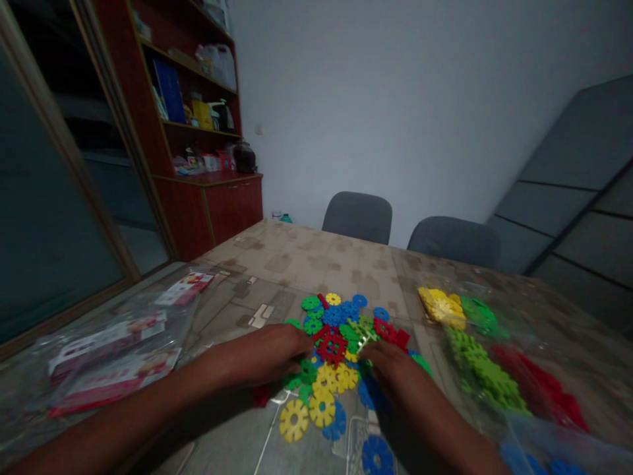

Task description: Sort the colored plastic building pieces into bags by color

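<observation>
A heap of flat plastic snowflake discs [341, 336] in red, blue, green and yellow lies on the table in front of me. My left hand [270, 353] rests palm down on the heap's left edge, fingers curled over green and red pieces. My right hand [390, 373] lies on the heap's right side, fingertips at a light green piece [363, 343]. What either hand grips, if anything, is hidden under the fingers. Loose yellow discs [309, 412] and blue discs [376, 454] lie nearest me.
Clear bags of sorted discs, yellow [442, 305], green [482, 373] and red [539, 389], lie to the right. Plastic bags with printed cards [111, 349] lie at left. Two grey chairs [357, 216] stand beyond the patterned table [297, 254]. A wooden shelf unit [198, 132] is at back left.
</observation>
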A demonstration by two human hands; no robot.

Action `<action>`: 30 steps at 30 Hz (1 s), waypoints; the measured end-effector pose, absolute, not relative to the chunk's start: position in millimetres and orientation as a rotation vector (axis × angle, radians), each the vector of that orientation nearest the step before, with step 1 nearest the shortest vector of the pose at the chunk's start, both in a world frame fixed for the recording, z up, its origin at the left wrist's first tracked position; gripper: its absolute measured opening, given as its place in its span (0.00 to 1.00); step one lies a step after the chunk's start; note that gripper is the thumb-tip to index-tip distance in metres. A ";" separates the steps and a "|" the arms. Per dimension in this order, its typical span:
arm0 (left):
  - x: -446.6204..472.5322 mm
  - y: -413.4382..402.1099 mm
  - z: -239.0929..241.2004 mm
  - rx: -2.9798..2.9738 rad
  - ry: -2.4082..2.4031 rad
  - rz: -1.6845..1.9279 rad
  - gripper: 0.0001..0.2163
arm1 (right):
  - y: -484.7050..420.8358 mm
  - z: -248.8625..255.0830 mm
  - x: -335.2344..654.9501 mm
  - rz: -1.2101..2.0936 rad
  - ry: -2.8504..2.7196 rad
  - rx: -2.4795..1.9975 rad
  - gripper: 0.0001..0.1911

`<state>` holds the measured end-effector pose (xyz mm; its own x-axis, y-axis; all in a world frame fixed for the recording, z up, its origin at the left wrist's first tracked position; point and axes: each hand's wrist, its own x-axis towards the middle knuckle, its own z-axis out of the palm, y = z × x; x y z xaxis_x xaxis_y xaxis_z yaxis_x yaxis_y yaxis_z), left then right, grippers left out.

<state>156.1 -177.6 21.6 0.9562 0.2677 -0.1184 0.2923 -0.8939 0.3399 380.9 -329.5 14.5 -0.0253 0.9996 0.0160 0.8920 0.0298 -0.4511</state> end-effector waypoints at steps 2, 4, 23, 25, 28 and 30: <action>155.9 -177.2 21.9 2.734 0.428 -0.076 0.07 | -321.3 17.1 383.5 0.421 -1.999 -1.984 0.18; 155.7 -177.6 22.3 2.739 0.440 -0.078 0.07 | -311.2 18.1 379.2 0.376 -2.027 -2.045 0.20; 152.7 -177.6 34.1 2.738 0.452 -0.219 0.05 | -302.1 -4.4 379.5 0.410 -1.960 -2.031 0.18; 153.0 -178.3 35.2 2.753 0.406 -0.204 0.04 | -304.5 -3.5 380.8 0.428 -1.944 -2.016 0.15; 152.9 -178.2 36.3 2.759 0.400 -0.198 0.03 | -305.7 -0.3 382.5 0.444 -1.928 -2.011 0.11; 151.8 -175.7 35.7 2.762 0.427 -0.211 0.03 | -305.7 0.8 383.6 0.444 -1.918 -2.013 0.11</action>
